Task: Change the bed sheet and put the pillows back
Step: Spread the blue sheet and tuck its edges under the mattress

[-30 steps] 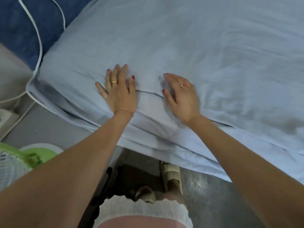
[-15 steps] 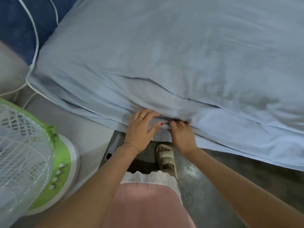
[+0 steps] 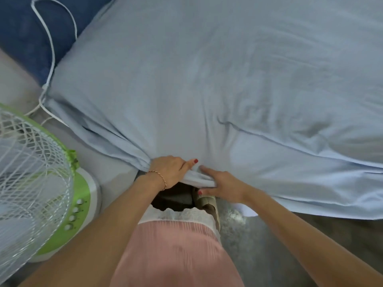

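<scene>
While gripping sheet, both hands curled.

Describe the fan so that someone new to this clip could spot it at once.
Start at the bed under the pale blue sheet, then look to the floor left of it. There stands the fan, beside the left hand: a white wire cage on a lime green base with round buttons.

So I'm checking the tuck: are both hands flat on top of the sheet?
No: the left hand grips a bunched sheet edge, and the right hand holds it beside it.
</scene>
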